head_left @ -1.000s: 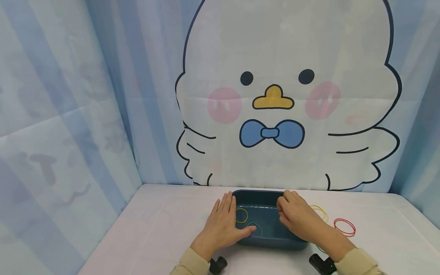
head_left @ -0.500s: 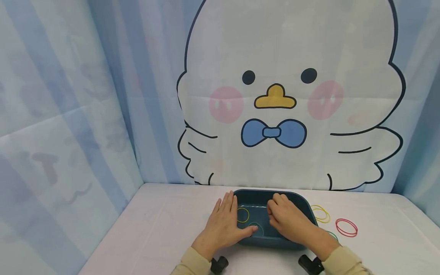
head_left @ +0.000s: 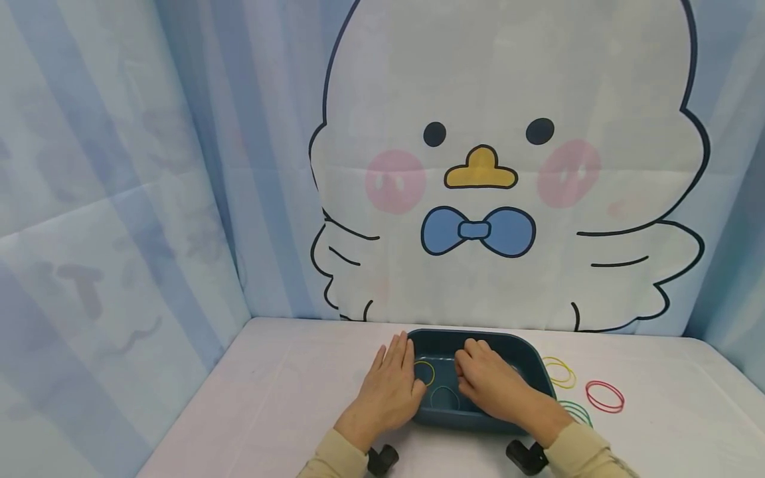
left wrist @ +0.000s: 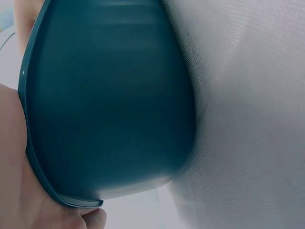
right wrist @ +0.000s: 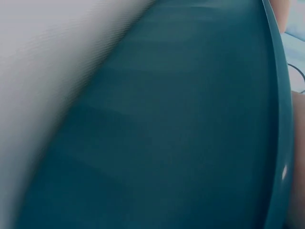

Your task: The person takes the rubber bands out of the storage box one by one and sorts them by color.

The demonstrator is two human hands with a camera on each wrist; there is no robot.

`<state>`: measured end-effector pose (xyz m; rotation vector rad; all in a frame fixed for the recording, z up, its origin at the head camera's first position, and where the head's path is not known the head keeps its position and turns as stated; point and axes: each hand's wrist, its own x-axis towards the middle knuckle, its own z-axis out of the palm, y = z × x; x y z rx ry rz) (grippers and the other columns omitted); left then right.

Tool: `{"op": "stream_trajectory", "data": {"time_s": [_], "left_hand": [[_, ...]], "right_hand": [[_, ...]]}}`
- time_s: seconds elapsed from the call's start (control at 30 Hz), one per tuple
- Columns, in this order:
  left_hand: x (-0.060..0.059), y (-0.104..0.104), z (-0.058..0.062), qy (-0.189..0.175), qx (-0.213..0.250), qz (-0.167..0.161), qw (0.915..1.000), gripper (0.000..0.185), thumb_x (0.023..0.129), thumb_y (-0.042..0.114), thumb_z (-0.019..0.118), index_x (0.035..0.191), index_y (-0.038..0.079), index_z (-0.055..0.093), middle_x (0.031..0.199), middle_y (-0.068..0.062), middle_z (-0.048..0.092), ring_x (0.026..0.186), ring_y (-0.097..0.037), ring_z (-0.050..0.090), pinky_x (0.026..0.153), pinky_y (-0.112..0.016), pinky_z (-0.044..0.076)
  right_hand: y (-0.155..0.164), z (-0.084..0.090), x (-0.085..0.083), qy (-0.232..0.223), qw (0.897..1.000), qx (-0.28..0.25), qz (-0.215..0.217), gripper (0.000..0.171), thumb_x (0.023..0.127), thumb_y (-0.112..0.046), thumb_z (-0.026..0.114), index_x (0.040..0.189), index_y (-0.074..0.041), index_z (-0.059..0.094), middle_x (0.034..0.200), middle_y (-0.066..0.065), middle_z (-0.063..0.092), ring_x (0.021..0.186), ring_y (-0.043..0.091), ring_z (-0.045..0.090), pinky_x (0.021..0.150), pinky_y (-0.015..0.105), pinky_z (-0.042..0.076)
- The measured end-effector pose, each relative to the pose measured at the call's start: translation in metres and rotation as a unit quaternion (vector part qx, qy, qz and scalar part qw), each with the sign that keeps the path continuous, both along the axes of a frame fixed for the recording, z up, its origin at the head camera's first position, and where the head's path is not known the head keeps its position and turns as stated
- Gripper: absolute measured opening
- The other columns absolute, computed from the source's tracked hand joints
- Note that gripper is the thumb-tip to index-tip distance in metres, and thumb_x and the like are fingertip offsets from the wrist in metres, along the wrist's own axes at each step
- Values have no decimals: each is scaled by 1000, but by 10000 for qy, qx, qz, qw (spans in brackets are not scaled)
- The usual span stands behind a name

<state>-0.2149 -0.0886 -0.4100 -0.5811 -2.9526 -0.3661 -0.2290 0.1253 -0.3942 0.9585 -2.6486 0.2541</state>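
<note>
A dark teal plastic basin (head_left: 457, 420) stands on the white table between my hands. My left hand (head_left: 387, 392) rests along its left rim with the fingers straight. In the left wrist view, fingers lie at the rim of the basin (left wrist: 109, 105). Over the basin's inside is my right hand (head_left: 493, 384), its fingers curled in; I cannot tell whether they hold anything. Inside the basin lie a yellow rubber band (head_left: 433, 373) and a green rubber band (head_left: 445, 387). The right wrist view shows mostly the outer wall of the basin (right wrist: 181, 119).
On the table to the right of the basin lie yellow rubber bands (head_left: 558, 359), red rubber bands (head_left: 605, 382) and green rubber bands (head_left: 576, 403). Black wrist cameras hang under both forearms. A curtain (head_left: 478, 285) with a cartoon chick closes off the table's back.
My right hand has moved left from the basin's right side to over its middle, uncovering the green rubber bands on the table. My left thumb has drawn in towards its fingers.
</note>
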Motion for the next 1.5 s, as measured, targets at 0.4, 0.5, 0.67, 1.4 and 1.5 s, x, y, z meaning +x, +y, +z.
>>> {"op": "stream_trajectory", "data": {"time_s": [0.4, 0.5, 0.67, 1.4, 1.5], "left_hand": [[1, 1, 1, -114, -58, 57, 9999, 65, 99, 28, 35, 155, -2, 25, 166, -15, 14, 154, -28, 17, 125, -47, 18], [1, 1, 1, -87, -75, 68, 9999, 65, 99, 29, 35, 155, -2, 25, 166, -15, 15, 154, -27, 17, 124, -47, 18], [0, 1, 0, -7, -80, 55, 10000, 65, 98, 28, 36, 154, -3, 27, 166, -16, 17, 154, -28, 18, 124, -47, 19], [0, 3, 0, 86, -68, 65, 9999, 65, 97, 28, 38, 154, -4, 28, 165, -17, 19, 153, -29, 20, 124, -48, 20], [0, 3, 0, 58, -75, 64, 9999, 65, 97, 28, 38, 154, -4, 28, 165, -17, 19, 153, -29, 20, 124, -48, 20]], "right_hand": [[-8, -6, -8, -149, 9996, 26, 231, 21, 87, -6, 69, 81, -15, 51, 78, -5, 37, 70, 11, 27, 58, 23, 27], [-9, -9, -11, -80, 9997, 58, 219, 20, 85, -6, 70, 80, -15, 52, 78, -4, 38, 70, 11, 28, 58, 23, 28], [-12, -14, -16, -73, 9997, 129, 174, 20, 82, -6, 71, 78, -13, 53, 76, -3, 40, 68, 11, 31, 56, 24, 30], [-32, -22, -21, -682, 9953, 569, -388, 15, 79, -4, 74, 87, 5, 64, 80, 9, 51, 72, 20, 43, 61, 40, 47], [-32, -22, -20, -742, 9948, 560, -414, 16, 80, -4, 73, 88, 5, 64, 80, 10, 52, 73, 21, 44, 62, 42, 48]]}}
